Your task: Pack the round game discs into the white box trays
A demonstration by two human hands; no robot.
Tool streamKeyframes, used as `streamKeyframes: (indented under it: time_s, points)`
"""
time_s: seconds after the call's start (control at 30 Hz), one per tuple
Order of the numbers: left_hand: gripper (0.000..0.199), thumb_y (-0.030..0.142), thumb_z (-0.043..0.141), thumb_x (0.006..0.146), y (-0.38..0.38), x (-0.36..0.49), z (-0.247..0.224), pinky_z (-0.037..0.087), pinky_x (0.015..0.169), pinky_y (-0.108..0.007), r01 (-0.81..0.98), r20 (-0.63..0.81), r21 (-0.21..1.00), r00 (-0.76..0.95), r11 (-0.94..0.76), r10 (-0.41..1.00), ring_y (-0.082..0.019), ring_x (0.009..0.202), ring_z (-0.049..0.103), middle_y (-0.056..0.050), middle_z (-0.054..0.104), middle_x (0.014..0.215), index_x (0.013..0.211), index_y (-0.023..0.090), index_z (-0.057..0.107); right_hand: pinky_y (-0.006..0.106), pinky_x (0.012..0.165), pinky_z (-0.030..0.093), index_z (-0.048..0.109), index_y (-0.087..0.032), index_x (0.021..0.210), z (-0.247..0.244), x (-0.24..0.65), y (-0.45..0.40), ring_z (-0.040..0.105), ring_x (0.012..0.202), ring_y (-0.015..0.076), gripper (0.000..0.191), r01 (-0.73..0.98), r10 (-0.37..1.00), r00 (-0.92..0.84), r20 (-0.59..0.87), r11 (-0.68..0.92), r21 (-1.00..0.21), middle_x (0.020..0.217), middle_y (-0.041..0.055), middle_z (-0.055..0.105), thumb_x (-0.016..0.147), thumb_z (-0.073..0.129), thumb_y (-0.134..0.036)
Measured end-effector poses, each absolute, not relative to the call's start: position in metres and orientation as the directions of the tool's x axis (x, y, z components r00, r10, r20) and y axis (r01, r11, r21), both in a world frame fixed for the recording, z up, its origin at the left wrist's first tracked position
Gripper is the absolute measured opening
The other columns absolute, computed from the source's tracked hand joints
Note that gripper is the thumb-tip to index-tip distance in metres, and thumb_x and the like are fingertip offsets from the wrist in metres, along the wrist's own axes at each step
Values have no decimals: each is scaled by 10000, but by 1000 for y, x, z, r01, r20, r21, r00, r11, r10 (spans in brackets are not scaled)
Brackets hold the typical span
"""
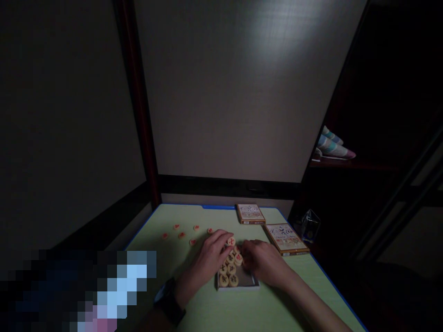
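A shallow tray-like box (255, 283) stands on the table with round wooden Chinese chess pieces (231, 268) in its left and upper part. Some of these pieces carry black characters, others red. My left hand (211, 253), with a dark watch on the wrist, pinches one red-marked Chinese chess piece (231, 241) between thumb and fingers above the box's far end. At the box's right side, my right hand (263, 260) has its fingers curled in toward the pieces. Its fingertips are in shadow, so anything between them is hidden.
Several red-marked pieces (182, 235) lie loose on the green table (194, 304), left of the box. Two printed flat boxes, one at the back (250, 213) and one at the right edge (285, 238), rest there too. A wall panel (228, 101) rises behind.
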State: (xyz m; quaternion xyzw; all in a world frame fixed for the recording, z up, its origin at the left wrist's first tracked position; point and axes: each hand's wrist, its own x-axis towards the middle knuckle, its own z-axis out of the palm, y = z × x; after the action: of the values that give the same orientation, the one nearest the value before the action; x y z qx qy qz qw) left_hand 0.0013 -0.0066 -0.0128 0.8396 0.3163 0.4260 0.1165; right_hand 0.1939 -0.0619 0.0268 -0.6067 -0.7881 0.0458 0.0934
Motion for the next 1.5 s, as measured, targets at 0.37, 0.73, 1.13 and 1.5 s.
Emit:
streamKeyframes:
  time_s: [0.37, 0.73, 1.13, 1.5]
  points:
    - [268, 114, 578, 876, -8, 2, -9, 565, 924, -295, 439, 609, 474, 463, -764, 644, -176, 990, 680, -49, 711, 1069, 1104, 212, 678, 282, 609, 253, 604, -207, 906, 29, 192, -65, 610, 753, 192, 180, 945, 953, -282, 114, 296, -138, 844, 60, 685, 768, 538, -111]
    - [266, 104, 583, 867, -9, 2, -7, 557, 940, -310, 417, 590, 492, 486, -764, 645, -176, 981, 677, -50, 717, 1057, 1083, 214, 693, 281, 603, 236, 563, -204, 914, 26, 193, -65, 610, 758, 186, 174, 943, 951, -286, 121, 301, -143, 870, 55, 685, 760, 542, -124]
    - [251, 106, 602, 855, -10, 3, -5, 557, 927, -295, 415, 583, 509, 479, -754, 657, -171, 968, 676, -37, 719, 1039, 1058, 218, 698, 289, 623, 258, 546, -206, 938, 28, 193, -65, 617, 809, 201, 258, 943, 949, -302, 89, 311, -121, 906, 48, 675, 699, 564, -111]
    - [311, 62, 668, 756, -11, 10, -7, 587, 816, -306, 298, 487, 732, 401, -613, 776, -167, 818, 682, -24, 734, 943, 1014, 226, 725, 266, 714, 402, 572, -206, 1000, 31, 193, -67, 614, 862, 189, 221, 875, 926, -300, 229, 363, -322, 964, 42, 650, 795, 592, -128]
